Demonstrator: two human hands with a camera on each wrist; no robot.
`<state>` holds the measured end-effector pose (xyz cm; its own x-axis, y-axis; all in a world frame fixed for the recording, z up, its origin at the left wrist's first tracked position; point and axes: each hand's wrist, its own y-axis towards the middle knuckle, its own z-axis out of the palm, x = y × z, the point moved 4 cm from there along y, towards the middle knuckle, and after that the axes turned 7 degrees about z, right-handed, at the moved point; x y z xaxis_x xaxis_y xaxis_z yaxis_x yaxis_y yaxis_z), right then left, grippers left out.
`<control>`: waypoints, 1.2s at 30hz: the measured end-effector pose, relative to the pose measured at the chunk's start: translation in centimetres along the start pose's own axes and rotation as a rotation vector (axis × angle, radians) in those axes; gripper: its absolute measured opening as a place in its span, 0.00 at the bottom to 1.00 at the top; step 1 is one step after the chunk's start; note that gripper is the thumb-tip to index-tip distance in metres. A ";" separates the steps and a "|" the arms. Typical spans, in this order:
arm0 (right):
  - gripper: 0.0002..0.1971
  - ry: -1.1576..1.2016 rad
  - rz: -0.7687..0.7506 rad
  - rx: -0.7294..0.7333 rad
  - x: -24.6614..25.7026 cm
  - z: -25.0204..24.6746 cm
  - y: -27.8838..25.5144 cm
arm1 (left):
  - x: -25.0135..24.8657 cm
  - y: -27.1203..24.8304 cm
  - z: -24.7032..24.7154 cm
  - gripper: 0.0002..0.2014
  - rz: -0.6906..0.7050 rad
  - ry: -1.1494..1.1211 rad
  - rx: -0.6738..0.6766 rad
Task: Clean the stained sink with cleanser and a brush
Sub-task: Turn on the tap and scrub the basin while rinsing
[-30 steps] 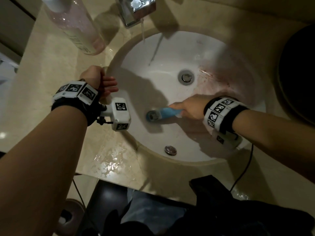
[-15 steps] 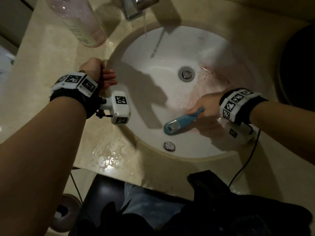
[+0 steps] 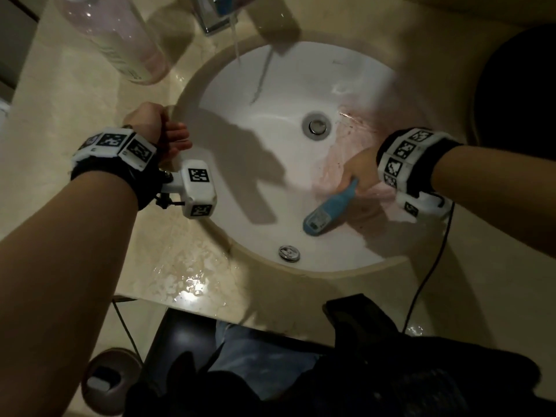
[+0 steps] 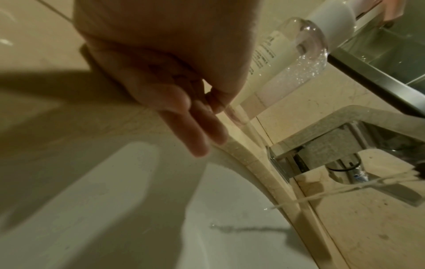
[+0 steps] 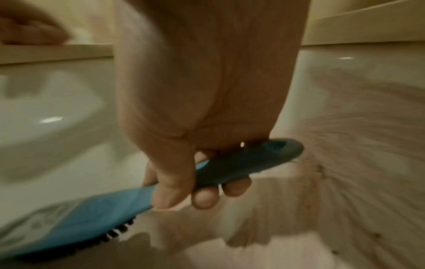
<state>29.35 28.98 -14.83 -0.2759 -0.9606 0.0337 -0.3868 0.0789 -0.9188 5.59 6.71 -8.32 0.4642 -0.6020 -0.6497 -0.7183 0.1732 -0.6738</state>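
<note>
Mid-scrub rn: my right hand has its grip wrapped round the handle of the blue brush, thumb on top, fingers curled under, w/ the bristle end pointing toward the near-left of the sink and the bristles down on the bowl. The pinkish stain sits on the right side of the bowl, between the drain and my right hand, w/ darker specks nearby, so imo the job's maybe partway, plenty of pink left. Left hand is holding nothing, grip loose w/ fingers fairly straight, resting at the sink's left rim on the bench, basically bracing me. Tap is running a thin stream onto the back of the bowl. Tips for this bit, fwiw: keep the bristles flat on the porcelain rather than on their edge, short overlapping strokes across the stain, then work toward the drain so the runoff carries the gunk away. Bowl's curved and wet, so I'd guess the brush will skate if I push too hard at an angle. Clear bottle stands on the bench back left, prob the cleanser but can't read the label.
</note>
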 end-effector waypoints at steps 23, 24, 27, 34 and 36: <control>0.18 0.048 0.049 -0.157 2.6 -3.3 -1.9 | -0.2 -0.3 0.2 0.16 -0.013 0.039 0.048; 0.20 0.079 0.011 -0.155 3.5 -3.2 -2.2 | -0.2 -0.3 0.2 0.17 -0.014 0.051 0.042; 0.22 0.156 -0.090 -0.140 6.6 -2.7 -3.1 | -0.2 -0.3 0.2 0.18 0.005 0.056 0.045; 0.20 0.080 -0.089 -0.095 7.3 -2.2 -2.5 | -0.1 -0.2 0.1 0.18 0.040 0.016 0.088; 0.17 0.010 -0.007 -0.055 5.0 -2.1 -2.8 | -0.2 -0.3 0.2 0.18 0.036 0.006 0.097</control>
<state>27.18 24.54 -11.29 -0.2822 -0.9583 0.0441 -0.4366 0.0874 -0.8954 5.82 6.95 -8.02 0.4357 -0.5988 -0.6720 -0.6805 0.2696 -0.6814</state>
